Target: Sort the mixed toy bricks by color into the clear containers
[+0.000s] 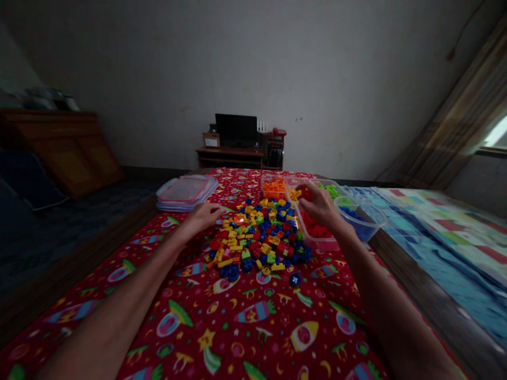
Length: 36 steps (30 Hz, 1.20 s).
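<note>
A mixed pile of toy building bricks (257,237) in yellow, blue, red, green and orange lies in front of me. At its left edge is my left hand (206,215), with fingers loosely bent and no brick visible in them. My right hand (320,205) hovers over the plastic boxes to the right of the pile, thumb and forefinger apart. Its fingertips are by the yellow bricks (294,195); a reddish patch shows between the fingers, too small to make out. Below the hand stands a box of red bricks (315,226). Beside the wrist is a round tub (366,224) with blue bricks.
A box of orange bricks (274,189) and a box of green bricks (330,191) stand farther back. Stacked lids (186,191) lie at the left on the red patterned tablecloth (253,327). A bed (447,227) adjoins the right side. A desk with a monitor (236,130) stands by the wall.
</note>
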Each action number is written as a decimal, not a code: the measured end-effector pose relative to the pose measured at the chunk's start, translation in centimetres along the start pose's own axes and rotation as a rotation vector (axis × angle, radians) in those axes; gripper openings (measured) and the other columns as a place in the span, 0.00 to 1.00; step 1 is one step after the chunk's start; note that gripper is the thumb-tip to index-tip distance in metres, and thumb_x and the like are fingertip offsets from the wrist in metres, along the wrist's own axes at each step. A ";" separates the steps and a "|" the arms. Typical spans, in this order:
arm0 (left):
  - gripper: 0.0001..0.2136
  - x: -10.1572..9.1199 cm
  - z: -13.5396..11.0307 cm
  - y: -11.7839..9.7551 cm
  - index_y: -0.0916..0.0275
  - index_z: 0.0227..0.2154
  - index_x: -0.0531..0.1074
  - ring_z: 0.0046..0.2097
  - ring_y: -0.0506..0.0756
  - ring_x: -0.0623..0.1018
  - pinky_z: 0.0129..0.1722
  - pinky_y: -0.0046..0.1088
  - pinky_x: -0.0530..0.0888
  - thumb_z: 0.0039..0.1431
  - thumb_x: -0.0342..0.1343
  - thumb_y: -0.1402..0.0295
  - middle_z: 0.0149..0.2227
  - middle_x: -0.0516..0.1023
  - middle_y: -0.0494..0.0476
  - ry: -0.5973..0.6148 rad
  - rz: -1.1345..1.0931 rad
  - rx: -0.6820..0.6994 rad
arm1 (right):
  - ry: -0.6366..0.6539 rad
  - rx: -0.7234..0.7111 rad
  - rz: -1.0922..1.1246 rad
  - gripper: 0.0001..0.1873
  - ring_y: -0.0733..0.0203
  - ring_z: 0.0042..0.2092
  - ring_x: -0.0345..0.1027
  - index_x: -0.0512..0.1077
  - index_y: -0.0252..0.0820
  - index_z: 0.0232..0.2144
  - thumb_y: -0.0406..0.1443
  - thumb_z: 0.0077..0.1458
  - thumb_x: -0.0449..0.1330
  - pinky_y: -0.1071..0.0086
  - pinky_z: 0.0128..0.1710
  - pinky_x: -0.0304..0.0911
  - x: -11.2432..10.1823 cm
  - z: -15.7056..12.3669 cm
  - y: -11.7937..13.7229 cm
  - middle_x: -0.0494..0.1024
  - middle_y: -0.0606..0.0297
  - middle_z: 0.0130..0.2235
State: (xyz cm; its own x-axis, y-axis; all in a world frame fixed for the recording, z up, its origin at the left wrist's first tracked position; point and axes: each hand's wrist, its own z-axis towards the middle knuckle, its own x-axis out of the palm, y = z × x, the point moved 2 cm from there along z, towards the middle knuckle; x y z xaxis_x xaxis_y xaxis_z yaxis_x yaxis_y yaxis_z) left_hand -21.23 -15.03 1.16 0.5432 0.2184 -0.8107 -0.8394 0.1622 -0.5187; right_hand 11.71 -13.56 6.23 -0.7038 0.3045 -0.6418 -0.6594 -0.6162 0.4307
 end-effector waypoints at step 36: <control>0.22 5.9 -0.1 2.1 0.63 0.43 0.76 0.48 0.60 0.76 0.49 0.36 0.71 0.54 0.46 0.56 0.46 0.78 0.60 -0.005 -0.183 0.032 | 0.406 0.039 -0.381 0.19 0.57 0.49 0.69 0.71 0.35 0.51 0.36 0.58 0.57 0.71 0.47 0.63 7.4 14.3 -2.1 0.75 0.51 0.49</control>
State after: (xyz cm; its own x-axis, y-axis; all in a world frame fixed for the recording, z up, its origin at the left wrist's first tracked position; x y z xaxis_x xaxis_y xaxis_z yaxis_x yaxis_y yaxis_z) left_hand -19.79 -13.51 -4.77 0.6871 0.1866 -0.7022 -0.7254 0.2306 -0.6486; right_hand 4.08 0.43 9.63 -0.2607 0.1912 -0.9463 -0.8617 -0.4880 0.1388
